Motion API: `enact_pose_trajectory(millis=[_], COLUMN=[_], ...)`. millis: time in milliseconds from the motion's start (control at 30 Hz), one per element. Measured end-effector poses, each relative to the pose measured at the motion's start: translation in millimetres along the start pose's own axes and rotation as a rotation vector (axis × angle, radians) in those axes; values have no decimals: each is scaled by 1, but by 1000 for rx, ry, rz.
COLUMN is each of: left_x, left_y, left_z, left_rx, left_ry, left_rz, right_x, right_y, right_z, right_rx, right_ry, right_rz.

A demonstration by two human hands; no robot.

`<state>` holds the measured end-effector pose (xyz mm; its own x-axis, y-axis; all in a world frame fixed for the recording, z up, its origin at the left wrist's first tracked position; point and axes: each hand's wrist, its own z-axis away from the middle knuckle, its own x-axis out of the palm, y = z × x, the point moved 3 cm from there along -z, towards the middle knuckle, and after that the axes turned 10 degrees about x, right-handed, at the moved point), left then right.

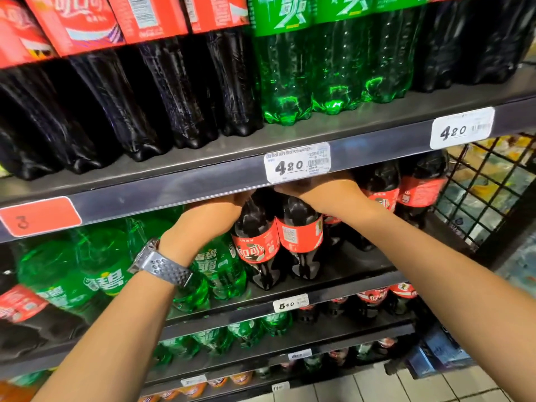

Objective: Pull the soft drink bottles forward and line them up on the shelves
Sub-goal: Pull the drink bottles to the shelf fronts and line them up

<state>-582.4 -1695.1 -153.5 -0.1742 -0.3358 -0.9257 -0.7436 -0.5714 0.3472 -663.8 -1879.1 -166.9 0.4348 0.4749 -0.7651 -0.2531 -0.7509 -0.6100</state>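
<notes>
Two cola bottles were coming to the front of the second shelf.

The left hand (211,219) was closed around the top of one cola bottle (256,245), and the right hand (322,190) was closed around the top of the cola bottle beside it (300,236). Both bottles stood upright, touching, near the shelf edge (333,288). To their right, more cola bottles (420,190) sat farther back with a bare spot in front, so they probably still needed pulling. The green bottles (220,271) on the left looked crowded and not yet neat.
</notes>
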Motion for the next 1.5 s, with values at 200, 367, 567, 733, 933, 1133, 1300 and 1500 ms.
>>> enact_pose_trajectory(millis=[200,367,567,733,933,1133,1300,1500], left_x=[5,36,58,97,141,167,178,186], left_y=[2,11,18,11,22,53,73,65], left_z=[7,20,42,87,116,106,81,74], left_rx=[65,-55,-3,92,100,367,536,479], left_ry=[114,409,642,564,454,257,35,1], left_rz=[-87,-24,130,207,146,-24,-426,-556], right_x=[-15,-11,6,7,18,31,19,57], right_y=[22,25,16,38,45,40,74,123], right_z=[10,14,20,39,49,46,53,79], right_rx=[254,255,170,70,35,67,82,332], right_ry=[-284,-205,-86,-45,107,295,282,38], right_rz=[59,-87,-16,-120,-166,-85,-436,-422])
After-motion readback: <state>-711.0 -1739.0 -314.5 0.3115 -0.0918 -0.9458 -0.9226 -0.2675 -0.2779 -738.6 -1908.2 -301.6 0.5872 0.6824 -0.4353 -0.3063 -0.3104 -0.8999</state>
